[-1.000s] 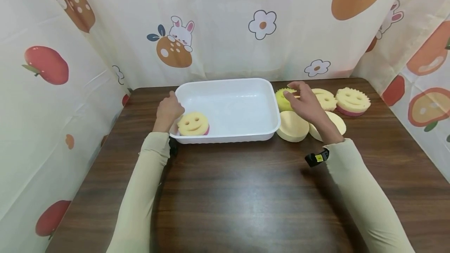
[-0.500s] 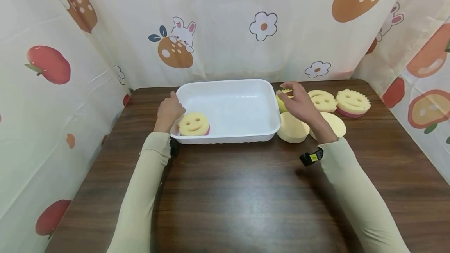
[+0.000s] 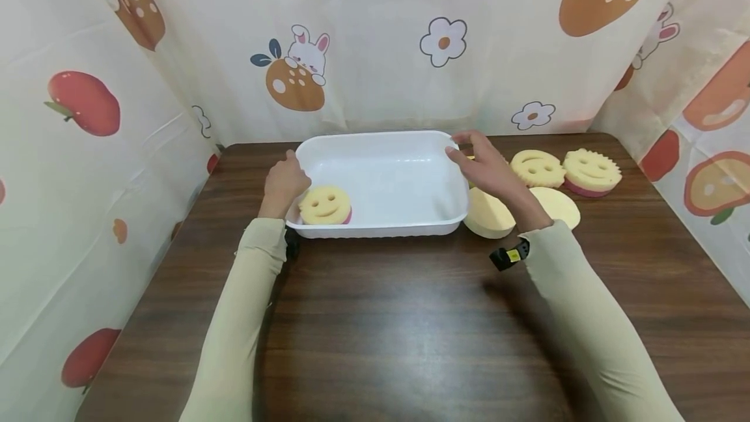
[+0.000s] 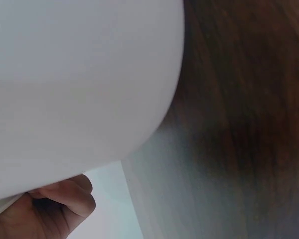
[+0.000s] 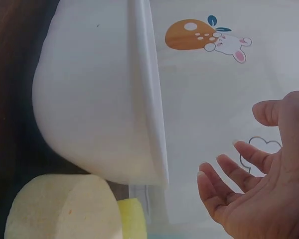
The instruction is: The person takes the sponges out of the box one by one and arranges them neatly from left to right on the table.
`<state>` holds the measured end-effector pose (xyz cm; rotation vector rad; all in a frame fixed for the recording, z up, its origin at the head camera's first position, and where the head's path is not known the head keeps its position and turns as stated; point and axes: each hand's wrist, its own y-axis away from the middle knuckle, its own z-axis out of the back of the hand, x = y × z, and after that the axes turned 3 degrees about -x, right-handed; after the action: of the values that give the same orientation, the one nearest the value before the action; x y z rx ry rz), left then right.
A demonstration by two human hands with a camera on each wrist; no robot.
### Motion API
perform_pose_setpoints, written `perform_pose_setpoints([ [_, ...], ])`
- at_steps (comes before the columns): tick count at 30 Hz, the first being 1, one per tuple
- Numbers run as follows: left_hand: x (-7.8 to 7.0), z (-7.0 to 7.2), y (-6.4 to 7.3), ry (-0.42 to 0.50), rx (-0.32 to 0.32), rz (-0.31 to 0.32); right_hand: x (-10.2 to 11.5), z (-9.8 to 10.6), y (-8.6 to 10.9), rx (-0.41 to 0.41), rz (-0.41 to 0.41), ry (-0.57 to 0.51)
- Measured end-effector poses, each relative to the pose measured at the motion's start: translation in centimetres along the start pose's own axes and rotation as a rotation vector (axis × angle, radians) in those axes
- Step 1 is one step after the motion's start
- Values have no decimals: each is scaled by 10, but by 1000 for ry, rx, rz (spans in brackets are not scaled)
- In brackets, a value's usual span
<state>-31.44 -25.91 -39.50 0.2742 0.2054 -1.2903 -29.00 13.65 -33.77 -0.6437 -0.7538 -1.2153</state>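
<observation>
A white rectangular tray (image 3: 381,232) rests on the dark wooden table. At its left rim, my left hand (image 3: 285,181) grips the edge; the left wrist view shows curled fingers (image 4: 72,196) against the rim. A round yellow smiley sponge (image 3: 325,206) with a pink underside lies in the tray's front left corner. My right hand (image 3: 483,165) hovers at the right rim, empty, with fingers spread and slightly bent. In the right wrist view the right palm (image 5: 261,209) faces the tray, apart from its rim.
To the tray's right lie a plain round sponge (image 3: 489,215), another plain one (image 3: 559,207) and two smiley sponges (image 3: 537,168), (image 3: 592,174). A yellow-green sponge (image 5: 133,219) is mostly hidden behind my right hand in the head view. A printed curtain (image 3: 381,70) hangs behind.
My right hand has moved left, from above the sponges to the tray's right rim. The left hand stays at the left rim; tray and sponges have not moved.
</observation>
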Motion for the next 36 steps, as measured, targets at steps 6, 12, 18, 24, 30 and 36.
perform_pose_setpoints([
  [6,0,2,-1,-7,1,-5,8,-8,-6,24,22,19],
  [12,-3,3,0,-4,11,6,15,-17,-10,52,33,33],
  [18,-4,4,2,0,14,15,23,-24,-13,78,17,36],
  [24,-3,4,2,-1,4,9,29,-31,-16,101,19,27],
  [30,-3,5,2,1,0,8,34,-40,-22,97,37,40],
  [36,-2,4,0,3,17,13,38,-49,-24,113,35,35],
])
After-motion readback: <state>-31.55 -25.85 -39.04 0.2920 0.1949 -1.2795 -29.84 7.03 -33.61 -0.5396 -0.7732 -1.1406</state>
